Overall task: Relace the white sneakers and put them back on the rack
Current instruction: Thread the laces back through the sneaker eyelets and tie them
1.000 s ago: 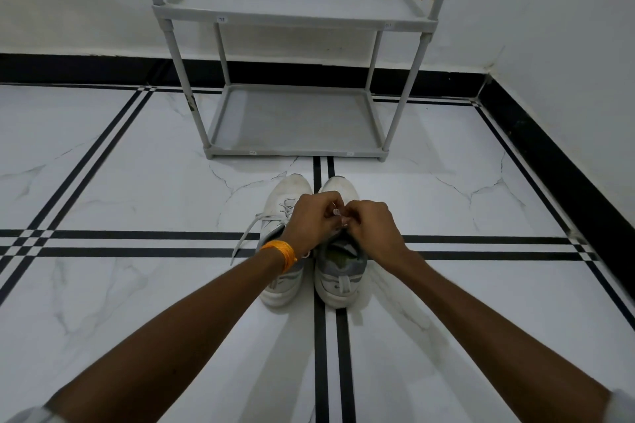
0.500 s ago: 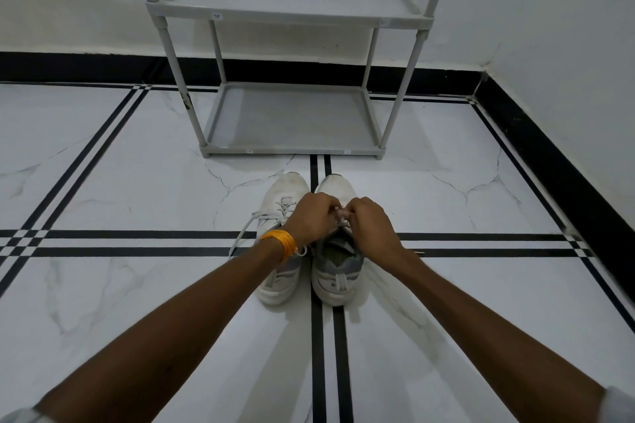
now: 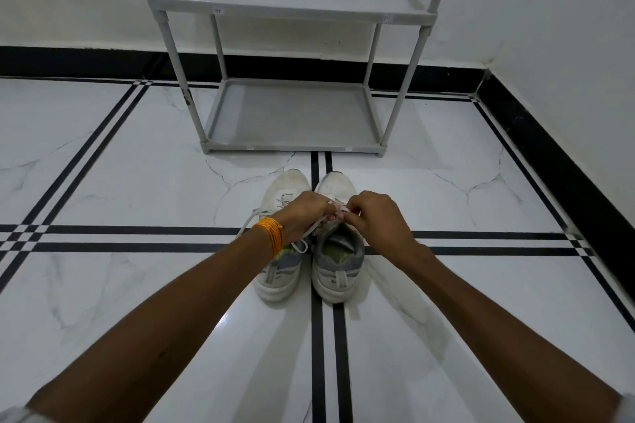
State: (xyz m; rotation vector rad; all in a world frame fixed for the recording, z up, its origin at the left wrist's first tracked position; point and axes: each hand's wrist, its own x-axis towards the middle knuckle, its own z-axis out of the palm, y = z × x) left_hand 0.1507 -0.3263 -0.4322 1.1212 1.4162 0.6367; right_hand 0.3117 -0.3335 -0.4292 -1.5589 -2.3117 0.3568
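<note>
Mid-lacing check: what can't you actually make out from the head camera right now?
- Lace threading on the right sneaker: both hands cover its eyelets.
- Grip of the left hand and right hand: fingertips curl under, pinch hidden.
- Left sneaker lacing: the wrist covers its middle.
- Rack: anything above its upper shelf is cut off by the top edge.

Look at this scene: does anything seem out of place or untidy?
Yes. The left sneaker has a loose lace trailing onto the floor. Both sneakers sit on the floor, while the rack stands bare.
</note>
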